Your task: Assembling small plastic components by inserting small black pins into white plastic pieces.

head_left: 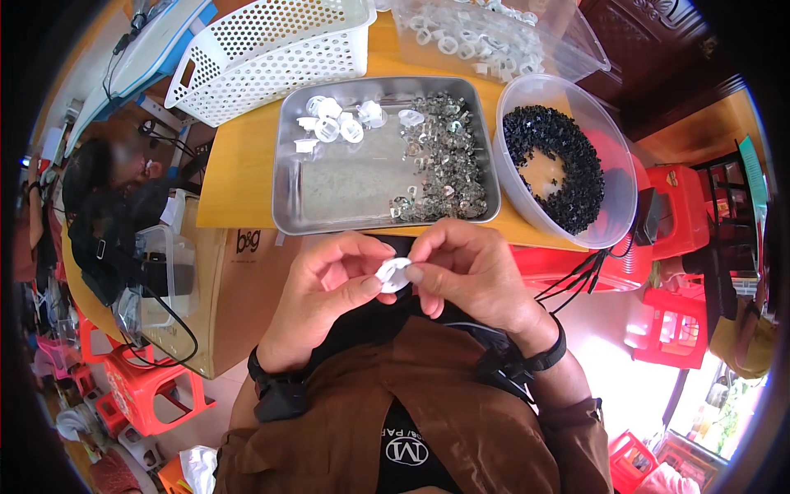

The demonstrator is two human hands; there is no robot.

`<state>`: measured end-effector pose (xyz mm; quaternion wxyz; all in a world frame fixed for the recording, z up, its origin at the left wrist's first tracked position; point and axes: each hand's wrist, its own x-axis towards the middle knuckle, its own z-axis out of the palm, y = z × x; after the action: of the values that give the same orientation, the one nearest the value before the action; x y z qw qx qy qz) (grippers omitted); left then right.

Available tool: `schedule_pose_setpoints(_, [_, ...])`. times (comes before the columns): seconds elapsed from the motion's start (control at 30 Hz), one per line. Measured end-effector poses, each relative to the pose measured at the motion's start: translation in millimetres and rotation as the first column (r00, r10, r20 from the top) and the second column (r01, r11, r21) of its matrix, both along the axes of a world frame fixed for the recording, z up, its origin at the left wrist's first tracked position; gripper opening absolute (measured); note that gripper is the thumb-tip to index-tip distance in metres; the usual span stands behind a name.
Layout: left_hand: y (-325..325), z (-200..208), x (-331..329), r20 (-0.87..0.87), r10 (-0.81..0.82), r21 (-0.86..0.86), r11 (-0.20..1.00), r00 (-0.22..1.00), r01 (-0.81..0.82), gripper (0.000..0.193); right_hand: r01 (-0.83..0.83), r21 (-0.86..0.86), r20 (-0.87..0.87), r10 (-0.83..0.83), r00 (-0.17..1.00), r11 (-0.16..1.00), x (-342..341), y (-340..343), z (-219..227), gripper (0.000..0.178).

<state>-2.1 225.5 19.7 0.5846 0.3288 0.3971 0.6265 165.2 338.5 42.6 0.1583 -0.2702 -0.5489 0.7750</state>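
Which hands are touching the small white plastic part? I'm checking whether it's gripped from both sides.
Touching, both. The head view shows the left hand thumb and the right hand fingertips pressed against the white plastic part, with no gap.

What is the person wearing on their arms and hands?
The left hand and right hand are bare: no gloves or rings show. Each wrist has a black band, the left wristband chunkier, like a strapped-on device, and the right wristband a thinner strap. Brown sleeves are pushed back up the forearms. A thin black cable runs by the right wrist.
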Motion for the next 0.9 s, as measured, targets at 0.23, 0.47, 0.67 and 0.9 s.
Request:
schedule_pose_setpoints(0.23, [-17,-24,-2,0.133,0.013,-0.011,1.000,0.991,-0.012,0.029,-0.151,-0.024,0.000,0.151,0.989,0.988,-15,-5,-1,0.012])
schedule_pose_setpoints(0.47, [-20,-24,-6,0.274,0.125,-0.051,0.992,0.954,-0.115,0.039,0.083,0.919,0.017,-0.250,0.968,0.385,-32,41,-11,0.012])
schedule_pose_setpoints(0.67, [-25,-31,-14,0.344,0.049,-0.012,0.999,0.938,-0.048,0.048,-0.123,0.987,0.132,-0.076,0.988,0.107,-51,53,-25,0.010])
schedule_pose_setpoints(0.9, [-27,-29,-13,0.371,0.078,-0.014,0.997,0.925,-0.078,0.051,-0.268,0.958,0.277,-0.084,0.957,0.104,-62,58,-36,0.004])
